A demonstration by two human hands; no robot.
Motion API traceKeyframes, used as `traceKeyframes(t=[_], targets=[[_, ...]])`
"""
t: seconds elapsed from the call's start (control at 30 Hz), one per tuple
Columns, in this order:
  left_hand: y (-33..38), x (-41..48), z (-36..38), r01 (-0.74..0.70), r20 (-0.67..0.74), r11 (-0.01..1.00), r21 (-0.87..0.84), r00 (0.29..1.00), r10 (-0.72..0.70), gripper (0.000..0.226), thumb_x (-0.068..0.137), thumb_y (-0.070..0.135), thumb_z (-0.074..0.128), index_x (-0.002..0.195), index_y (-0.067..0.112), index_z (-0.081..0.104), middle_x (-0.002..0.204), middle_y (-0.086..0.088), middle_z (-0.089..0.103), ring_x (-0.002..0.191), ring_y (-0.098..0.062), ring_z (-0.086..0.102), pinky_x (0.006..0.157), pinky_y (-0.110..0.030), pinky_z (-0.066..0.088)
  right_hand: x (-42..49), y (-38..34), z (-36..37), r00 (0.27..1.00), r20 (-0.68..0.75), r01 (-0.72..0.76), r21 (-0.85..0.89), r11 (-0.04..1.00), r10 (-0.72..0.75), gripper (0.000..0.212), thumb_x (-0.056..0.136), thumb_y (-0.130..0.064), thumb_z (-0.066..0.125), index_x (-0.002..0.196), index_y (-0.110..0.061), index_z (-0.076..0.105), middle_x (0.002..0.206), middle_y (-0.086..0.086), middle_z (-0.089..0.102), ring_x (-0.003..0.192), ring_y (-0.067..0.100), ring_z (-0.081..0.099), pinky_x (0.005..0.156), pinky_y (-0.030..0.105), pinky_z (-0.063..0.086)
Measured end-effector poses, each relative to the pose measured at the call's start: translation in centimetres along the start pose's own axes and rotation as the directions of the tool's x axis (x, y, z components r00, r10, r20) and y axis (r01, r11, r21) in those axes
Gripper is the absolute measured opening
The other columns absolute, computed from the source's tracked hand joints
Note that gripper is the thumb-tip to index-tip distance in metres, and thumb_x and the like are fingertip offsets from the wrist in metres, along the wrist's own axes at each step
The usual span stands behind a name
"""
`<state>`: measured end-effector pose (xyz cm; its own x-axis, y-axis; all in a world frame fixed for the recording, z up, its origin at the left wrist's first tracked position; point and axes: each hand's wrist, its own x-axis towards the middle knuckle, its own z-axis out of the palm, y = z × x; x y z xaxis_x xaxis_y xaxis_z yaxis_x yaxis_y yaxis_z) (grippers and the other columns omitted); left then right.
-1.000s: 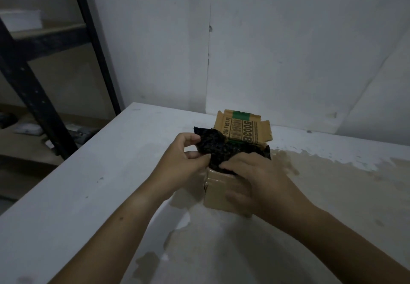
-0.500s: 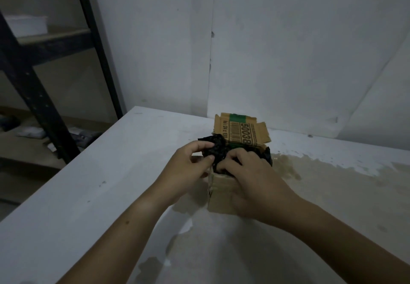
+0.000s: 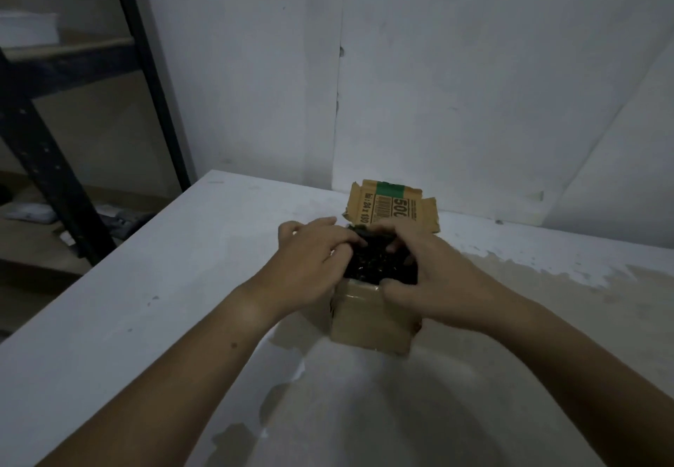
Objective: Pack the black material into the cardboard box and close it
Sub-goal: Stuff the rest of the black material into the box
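Note:
A small brown cardboard box (image 3: 372, 317) stands on the white table (image 3: 153, 284), its printed lid flap (image 3: 392, 206) raised at the back. Crumpled black material (image 3: 379, 264) fills the box's open top. My left hand (image 3: 310, 258) lies on the material's left side, fingers bent down onto it. My right hand (image 3: 426, 277) covers the right side, fingers pressed on the material and thumb against the box's front rim. Both hands hide the box's side edges.
White wall panels (image 3: 474, 83) rise directly behind the box. A dark metal shelf frame (image 3: 47, 160) stands off the table's left edge, with small items on a lower surface. The table's paint is worn bare on the near right.
The black material, earlier held above and spilling out of the box, now sits lower inside it. Both hands have moved onto its top.

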<state>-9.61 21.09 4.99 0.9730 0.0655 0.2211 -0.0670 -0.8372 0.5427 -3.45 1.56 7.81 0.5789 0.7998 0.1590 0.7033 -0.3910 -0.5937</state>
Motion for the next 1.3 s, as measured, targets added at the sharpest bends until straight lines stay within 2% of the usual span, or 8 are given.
traceKeyframes(t=[0.13, 0.27, 0.47, 0.6, 0.77, 0.97, 1.13, 1.3], targets=[[-0.6, -0.3, 0.2, -0.006, 0.009, 0.925, -0.38, 1.0, 0.01, 0.036, 0.098, 0.017, 0.041, 0.124, 0.031, 0.063, 0.121, 0.014, 0.069, 0.12, 0.001, 0.058, 0.105, -0.033, 0.048, 1.8, 0.6, -0.3, 0.996, 0.087, 0.029, -0.058, 0.998, -0.024, 0.059, 0.076, -0.037, 0.07, 0.131, -0.04, 0.047, 0.117, -0.016, 0.056, 0.103, 0.001, 0.056, 0.084, 0.025, 0.053], [-0.5, -0.9, 1.5, 0.112, -0.136, 0.804, -0.584, 0.963, -0.233, 0.036, 0.092, 0.008, 0.064, 0.116, 0.031, 0.048, 0.128, 0.021, 0.057, 0.126, 0.004, 0.049, 0.103, -0.033, 0.048, 3.0, 0.8, 0.7, 0.99, 0.135, 0.053, -0.17, 0.984, -0.03, 0.051, 0.072, -0.056, 0.072, 0.118, -0.038, 0.055, 0.102, -0.017, 0.063, 0.089, 0.002, 0.06, 0.075, 0.027, 0.055], [-1.2, -0.4, 2.3, 0.487, 0.259, 0.446, -0.751, 0.839, -0.479, 0.048, 0.093, 0.028, 0.067, 0.135, 0.023, 0.046, 0.133, 0.003, 0.059, 0.113, -0.017, 0.063, 0.095, -0.042, 0.054, 5.7, 0.8, 0.7, 0.948, 0.297, 0.012, -0.396, 0.918, 0.116, 0.056, 0.06, -0.071, 0.07, 0.098, -0.034, 0.053, 0.09, -0.012, 0.059, 0.082, 0.012, 0.057, 0.07, 0.03, 0.053], [-1.2, 0.3, 1.9, 0.523, 0.299, 0.501, -0.69, 0.835, -0.462, 0.044, 0.092, 0.027, 0.065, 0.134, 0.024, 0.05, 0.124, 0.0, 0.064, 0.107, -0.018, 0.066, 0.088, -0.039, 0.056, 5.9, 0.7, 1.0, 0.933, 0.32, 0.019, -0.504, 0.864, 0.166, 0.07, 0.058, -0.074, 0.069, 0.111, -0.034, 0.049, 0.103, -0.011, 0.052, 0.099, 0.016, 0.048, 0.081, 0.033, 0.047], [-0.6, 1.1, 0.9, 0.506, 0.328, 0.623, -0.596, 0.862, -0.387, 0.042, 0.094, 0.024, 0.056, 0.134, 0.035, 0.047, 0.117, 0.002, 0.066, 0.104, -0.015, 0.065, 0.094, -0.039, 0.054, 2.9, 1.6, -0.8, 0.99, 0.139, -0.015, -0.066, 0.998, 0.024, 0.077, 0.063, -0.059, 0.081, 0.13, -0.039, 0.048, 0.118, -0.024, 0.054, 0.107, -0.004, 0.054, 0.087, 0.018, 0.049], [-0.6, 1.5, 0.7, 0.525, 0.39, 0.614, -0.59, 0.851, -0.353, 0.042, 0.092, 0.057, 0.045, 0.127, 0.038, 0.059, 0.128, 0.006, 0.061, 0.118, -0.021, 0.057, 0.104, -0.047, 0.046, 2.0, 1.4, -0.3, 0.978, 0.197, 0.132, -0.352, 0.927, -0.064, 0.086, 0.065, -0.061, 0.075, 0.141, -0.037, 0.044, 0.133, -0.022, 0.05, 0.112, 0.001, 0.044, 0.094, 0.018, 0.038], [-0.7, 1.6, 1.3, 0.493, 0.336, 0.641, -0.589, 0.87, -0.36, 0.027, 0.099, 0.033, 0.051, 0.125, 0.041, 0.051, 0.112, 0.004, 0.068, 0.099, -0.013, 0.068, 0.083, -0.033, 0.056, 3.0, 1.7, 1.1, 0.968, 0.239, 0.051, -0.5, 0.864, 0.081, 0.105, 0.063, -0.069, 0.072, 0.15, -0.041, 0.02, 0.145, -0.016, 0.037, 0.115, 0.014, 0.032, 0.096, 0.034, 0.033], [-0.3, 1.9, 1.1, 0.474, 0.298, 0.706, -0.527, 0.881, -0.368, 0.029, 0.096, 0.025, 0.054, 0.123, 0.036, 0.051, 0.108, -0.005, 0.068, 0.098, -0.023, 0.07, 0.095, -0.049, 0.054, 2.3, 1.0, 0.2, 0.976, 0.217, 0.065, -0.295, 0.953, 0.001, 0.094, 0.067, -0.055, 0.078, 0.146, -0.038, 0.03, 0.138, -0.017, 0.044, 0.117, 0.006, 0.039, 0.095, 0.025, 0.037]])
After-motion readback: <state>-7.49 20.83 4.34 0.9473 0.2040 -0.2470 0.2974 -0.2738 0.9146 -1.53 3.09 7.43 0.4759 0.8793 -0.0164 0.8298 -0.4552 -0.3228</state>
